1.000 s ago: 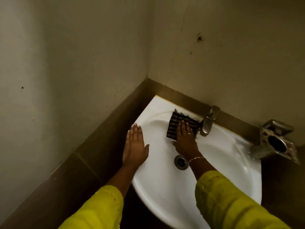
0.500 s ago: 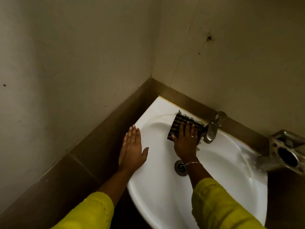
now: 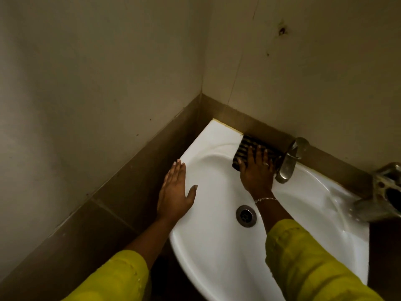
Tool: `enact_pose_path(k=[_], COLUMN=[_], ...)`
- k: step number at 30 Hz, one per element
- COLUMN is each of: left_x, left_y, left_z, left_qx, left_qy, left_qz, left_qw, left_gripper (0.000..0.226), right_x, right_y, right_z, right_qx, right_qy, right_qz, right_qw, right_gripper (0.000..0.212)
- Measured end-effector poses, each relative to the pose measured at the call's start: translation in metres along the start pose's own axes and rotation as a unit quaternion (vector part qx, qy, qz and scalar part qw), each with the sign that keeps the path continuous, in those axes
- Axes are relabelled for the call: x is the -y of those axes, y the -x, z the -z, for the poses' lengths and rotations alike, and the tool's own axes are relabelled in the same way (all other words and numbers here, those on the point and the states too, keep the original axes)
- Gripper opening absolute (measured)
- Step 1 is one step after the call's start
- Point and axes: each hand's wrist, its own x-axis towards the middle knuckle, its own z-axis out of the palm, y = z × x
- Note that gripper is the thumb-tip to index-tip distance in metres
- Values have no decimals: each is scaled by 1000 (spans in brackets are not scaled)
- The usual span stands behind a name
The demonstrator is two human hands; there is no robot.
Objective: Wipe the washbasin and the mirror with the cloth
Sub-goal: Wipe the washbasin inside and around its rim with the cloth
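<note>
One white washbasin point(image 3: 217, 253) holds one drain point(image 3: 246, 215), with one striped cloth point(image 3: 245, 148) on its far rim. One metal tap point(image 3: 287, 165) and one metal soap holder point(image 3: 384, 192) stand right. Two hands: left point(image 3: 175, 194), right point(image 3: 257, 170).

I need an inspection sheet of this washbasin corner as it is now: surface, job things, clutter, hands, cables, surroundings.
Surface: white washbasin, corner-mounted; drain open, bowl looks bare.
Job's things: dark striped cloth pressed flat on the back rim, left of the tap; mirror not in view.
Clutter: nothing seen in the bowl.
Hands: right hand flat on the cloth, no closed grip; left hand open, resting on the basin's left rim.
Cables: nothing seen.
Surroundings: metal holder on the right wall; brown tile band; stained plaster wall.
</note>
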Motion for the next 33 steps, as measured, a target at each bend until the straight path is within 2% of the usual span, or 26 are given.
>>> enact_pose_path(k=[5, 12, 18, 22, 25, 33], left_x=[-1, -2, -3, -7, -8, -10], left_y=[-1, 0, 0, 1, 2, 1], left_z=[0, -1, -1, 1, 2, 3], left_qx=[4, 1, 2, 16, 28, 39], left_qy=[4, 7, 11, 16, 10, 2], left_qz=[5, 4, 14, 34, 39, 44], left_qw=[1000, 1000, 1000, 999, 999, 998], left_gripper=[76, 81, 89, 107, 110, 109], right_x=[10, 27, 57, 85, 107, 126], right_y=[-5, -31, -61, -75, -76, -47], right_z=[-7, -5, -14, -11, -12, -25], right_qx=[-20, -33, -37, -10, 17, 3], right_qy=[-5, -3, 6, -13, -12, -48], right_qz=[-34, 79, 160, 173, 177, 215], right_qw=[999, 996, 986, 985, 984, 975], right_gripper=[69, 73, 63, 81, 73, 61])
